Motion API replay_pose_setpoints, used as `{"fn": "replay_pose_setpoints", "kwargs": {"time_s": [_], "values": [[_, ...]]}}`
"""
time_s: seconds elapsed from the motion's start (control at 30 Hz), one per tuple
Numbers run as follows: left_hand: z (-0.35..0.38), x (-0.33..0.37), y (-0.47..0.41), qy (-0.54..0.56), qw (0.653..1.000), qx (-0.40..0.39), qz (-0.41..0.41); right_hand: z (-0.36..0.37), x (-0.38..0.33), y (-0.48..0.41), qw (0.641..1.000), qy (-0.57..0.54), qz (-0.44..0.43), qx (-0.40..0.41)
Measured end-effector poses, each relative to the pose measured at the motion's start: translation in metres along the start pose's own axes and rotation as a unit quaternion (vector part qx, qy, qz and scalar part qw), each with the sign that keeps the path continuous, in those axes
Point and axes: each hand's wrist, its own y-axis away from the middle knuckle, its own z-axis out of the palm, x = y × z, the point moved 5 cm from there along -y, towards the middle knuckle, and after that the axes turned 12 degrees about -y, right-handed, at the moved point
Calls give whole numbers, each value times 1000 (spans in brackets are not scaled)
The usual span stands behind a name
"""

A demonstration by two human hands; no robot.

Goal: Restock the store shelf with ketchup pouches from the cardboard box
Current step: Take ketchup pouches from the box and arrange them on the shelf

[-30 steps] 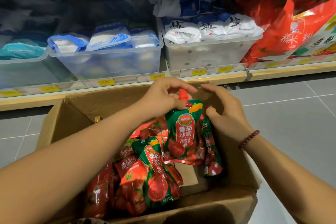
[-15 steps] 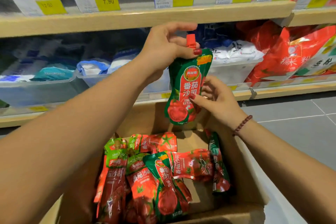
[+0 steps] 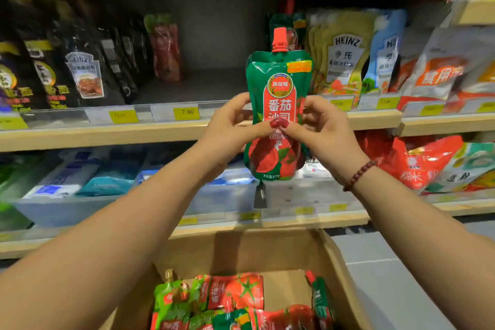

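A green and red ketchup pouch (image 3: 278, 80) with a red cap is held upright in front of the middle shelf (image 3: 134, 136). My left hand (image 3: 230, 128) grips its left side and my right hand (image 3: 324, 128) grips its right side, thumbs meeting on the label. Behind it, one more ketchup pouch (image 3: 288, 23) stands at the back of a gap on the shelf. Below, the open cardboard box (image 3: 340, 276) holds several more ketchup pouches (image 3: 233, 300) lying flat.
Dark sauce pouches (image 3: 83, 72) stand left of the gap, with a red pouch (image 3: 164, 48) behind them. Heinz pouches (image 3: 345, 53) stand to the right. The lower shelf holds clear bins (image 3: 134, 206) of white bags and red bags (image 3: 417, 163). Grey floor lies at the right.
Both hands lifted the pouch from above the box up to the middle shelf's height. My left hand shifted from the cap to the pouch's side. The view tilted upward.
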Motion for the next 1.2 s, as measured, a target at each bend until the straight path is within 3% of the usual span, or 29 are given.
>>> {"fn": "replay_pose_setpoints", "kwargs": {"time_s": [0.17, 0.37, 0.6, 0.67, 0.77, 0.87, 1.07, 1.2], "values": [[-18, 27, -27, 33, 996, 74, 21, 11, -29, -32, 994, 91, -68, 3], [-33, 35, -51, 29, 995, 93, 30, 28, -26, -46, 968, 239, -75, -6], [-53, 25, -86, -35, 998, 52, 5, 22, -10, -97, 996, 68, -65, -7], [-67, 16, -95, -71, 994, 79, 19, 19, -5, -109, 997, 32, -75, 10], [-92, -8, -102, -230, 962, 147, 18, 12, 2, -130, 996, 14, -74, 57], [-95, -37, -107, -430, 897, 89, -43, 7, 8, -152, 993, 42, -83, 78], [-84, -45, -108, -568, 817, 76, -69, -4, 39, -178, 963, 230, -18, 138], [-85, -46, -111, -580, 808, 74, -67, -2, 62, -181, 954, 278, 13, 111]]}}
